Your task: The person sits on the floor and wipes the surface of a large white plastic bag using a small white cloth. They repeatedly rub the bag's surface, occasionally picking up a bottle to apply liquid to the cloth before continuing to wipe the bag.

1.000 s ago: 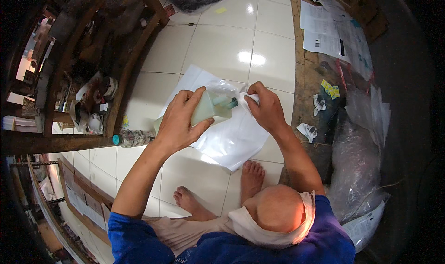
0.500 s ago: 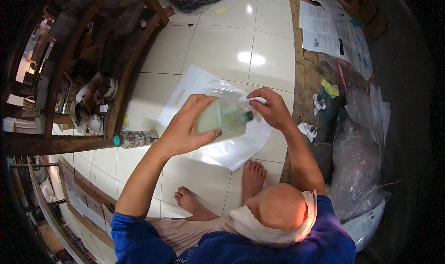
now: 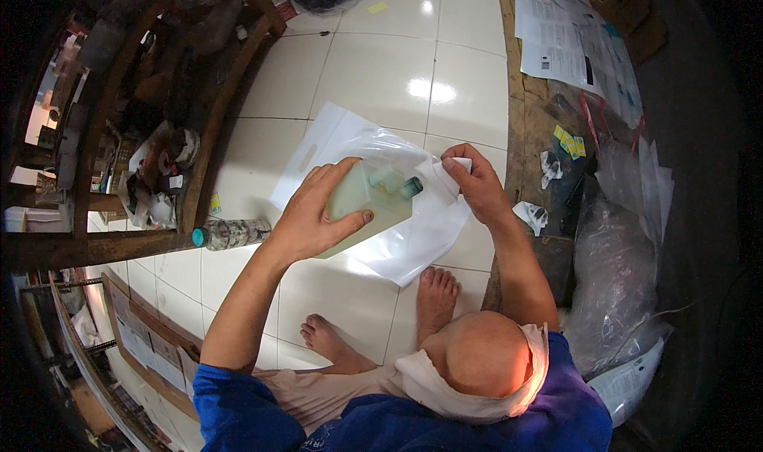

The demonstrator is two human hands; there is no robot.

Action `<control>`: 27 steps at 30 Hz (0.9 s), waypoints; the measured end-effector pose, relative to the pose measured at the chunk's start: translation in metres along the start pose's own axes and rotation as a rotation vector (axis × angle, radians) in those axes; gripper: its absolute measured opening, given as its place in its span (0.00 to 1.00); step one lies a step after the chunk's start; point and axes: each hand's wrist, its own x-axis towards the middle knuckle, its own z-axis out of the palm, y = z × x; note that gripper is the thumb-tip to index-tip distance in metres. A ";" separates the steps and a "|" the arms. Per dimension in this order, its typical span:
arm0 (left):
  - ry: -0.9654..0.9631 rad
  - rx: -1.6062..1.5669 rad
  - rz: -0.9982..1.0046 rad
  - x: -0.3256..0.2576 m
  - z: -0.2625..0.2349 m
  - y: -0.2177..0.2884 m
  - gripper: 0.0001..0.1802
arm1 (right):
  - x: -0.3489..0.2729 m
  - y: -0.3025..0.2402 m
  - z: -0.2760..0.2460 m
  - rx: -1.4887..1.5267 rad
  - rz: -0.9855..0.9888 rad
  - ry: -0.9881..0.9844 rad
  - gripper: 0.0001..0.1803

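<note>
My left hand (image 3: pixel 318 218) grips a translucent jerrycan (image 3: pixel 358 200) of pale greenish liquid, thumb on its near side and fingers around its far side. The jerrycan is tilted, with its dark cap (image 3: pixel 411 187) toward my right hand. My right hand (image 3: pixel 474 183) pinches a white, folded piece of tissue or cloth (image 3: pixel 447 180) between thumb and fingers, just right of the cap; I cannot tell which material it is. Below both hands, a white plastic bag (image 3: pixel 397 249) with a cut-out handle lies flat on the floor.
A clear bottle with a teal cap (image 3: pixel 230 234) lies by the wooden shelf (image 3: pixel 214 126) on my left. To the right runs a wooden bench (image 3: pixel 528 118) with papers (image 3: pixel 548 43), yellow packets (image 3: pixel 568 142), crumpled tissues (image 3: pixel 531 216) and clear plastic wrap (image 3: pixel 612 285). My bare feet (image 3: pixel 435 297) are on the tiles.
The jerrycan has turned in my left hand, its cap swinging slightly left and up. My right hand has risen a little, and more of the white piece shows below its fingers.
</note>
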 end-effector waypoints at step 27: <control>-0.009 0.438 0.030 0.002 0.013 -0.006 0.39 | -0.018 0.061 0.046 0.489 0.343 0.018 0.21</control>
